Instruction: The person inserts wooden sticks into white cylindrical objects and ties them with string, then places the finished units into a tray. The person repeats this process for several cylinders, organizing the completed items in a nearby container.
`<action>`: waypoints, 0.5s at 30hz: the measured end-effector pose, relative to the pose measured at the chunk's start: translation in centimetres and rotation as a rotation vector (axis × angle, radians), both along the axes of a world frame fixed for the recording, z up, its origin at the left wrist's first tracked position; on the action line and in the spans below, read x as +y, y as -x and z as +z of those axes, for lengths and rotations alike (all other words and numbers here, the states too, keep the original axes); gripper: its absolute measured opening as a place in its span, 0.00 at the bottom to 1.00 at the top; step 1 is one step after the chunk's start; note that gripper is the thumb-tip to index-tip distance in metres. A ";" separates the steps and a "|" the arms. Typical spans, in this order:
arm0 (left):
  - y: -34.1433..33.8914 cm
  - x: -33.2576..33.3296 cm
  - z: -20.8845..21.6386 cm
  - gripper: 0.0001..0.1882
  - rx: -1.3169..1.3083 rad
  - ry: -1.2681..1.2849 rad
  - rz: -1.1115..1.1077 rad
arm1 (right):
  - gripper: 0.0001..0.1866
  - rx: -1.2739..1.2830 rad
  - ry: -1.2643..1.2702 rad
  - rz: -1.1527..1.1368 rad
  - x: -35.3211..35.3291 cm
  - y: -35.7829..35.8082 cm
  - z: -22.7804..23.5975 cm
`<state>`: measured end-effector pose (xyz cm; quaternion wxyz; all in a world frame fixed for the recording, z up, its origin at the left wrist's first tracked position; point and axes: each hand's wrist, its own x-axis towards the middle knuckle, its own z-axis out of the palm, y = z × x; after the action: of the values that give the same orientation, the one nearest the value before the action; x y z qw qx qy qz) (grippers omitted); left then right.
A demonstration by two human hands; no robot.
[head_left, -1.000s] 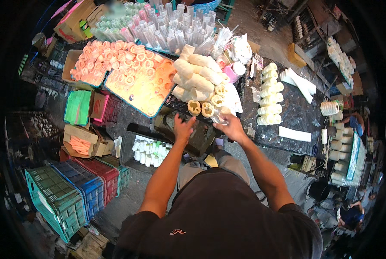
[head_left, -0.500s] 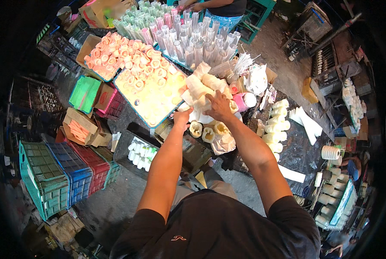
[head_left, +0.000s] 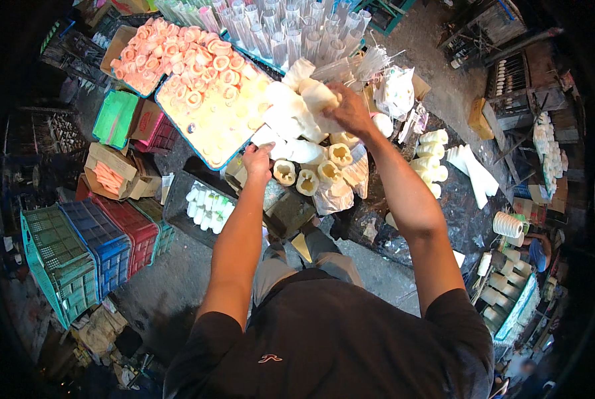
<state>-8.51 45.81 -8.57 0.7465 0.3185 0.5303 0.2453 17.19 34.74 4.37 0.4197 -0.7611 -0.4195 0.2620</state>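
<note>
A heap of cream, rounded wax-like pieces (head_left: 297,106) lies in front of me, partly washed out by glare. My right hand (head_left: 351,112) reaches its far right side, fingers curled round one cream piece (head_left: 319,98). At the near left edge of the heap, my left hand (head_left: 257,159) is closed against a bright white edge; what its fingers pinch is unclear. Between my hands and nearer me stand several hollow cream cups (head_left: 307,182) with scalloped openings, next to crumpled brown paper (head_left: 341,194).
A blue-rimmed tray (head_left: 211,126) of peach ring-like pieces lies left, clear tubes (head_left: 277,43) behind. More cream pieces (head_left: 430,156) and white sheets (head_left: 474,174) are on the dark table at right. Plastic crates (head_left: 88,239) and a tray of white pieces (head_left: 207,207) sit lower left.
My right hand has moved from on top of the heap to its far right side. My left hand has shifted left. The view has shifted, and more hollow cups show.
</note>
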 end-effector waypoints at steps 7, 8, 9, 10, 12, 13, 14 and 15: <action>0.4 -0.4 -1.1 0.33 0.343 -0.389 -0.053 | 0.33 0.395 -0.215 -0.087 0.6 -1.0 4.8; 0.1 -0.6 -0.5 0.32 0.489 -0.502 -0.078 | 0.32 0.536 -0.234 -0.074 0.2 -1.0 6.0; -0.2 -0.8 0.4 0.32 0.636 -0.613 -0.099 | 0.32 0.679 -0.252 -0.057 -0.3 -1.0 7.3; -0.5 -1.0 1.2 0.32 0.786 -0.722 -0.119 | 0.32 0.823 -0.268 -0.038 -0.7 -0.9 7.9; -1.6 -2.1 5.0 0.33 0.646 -1.055 -0.159 | 0.28 0.924 -0.281 -0.074 -1.9 -1.6 7.5; -1.6 -2.9 6.5 0.34 0.577 -1.213 -0.177 | 0.28 0.948 -0.249 -0.107 -2.0 -1.5 6.7; -1.6 -3.6 7.4 0.37 0.548 -1.142 -0.247 | 0.27 0.976 -0.215 -0.136 -2.2 -1.4 5.7; -2.2 -4.1 8.2 0.39 0.513 -1.076 -0.315 | 0.27 0.986 -0.200 -0.100 -2.0 -1.8 4.4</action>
<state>-6.35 41.73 -0.36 0.3569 0.7740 0.4411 0.2808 18.98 32.79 8.81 0.6509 -0.5220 -0.1575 0.5282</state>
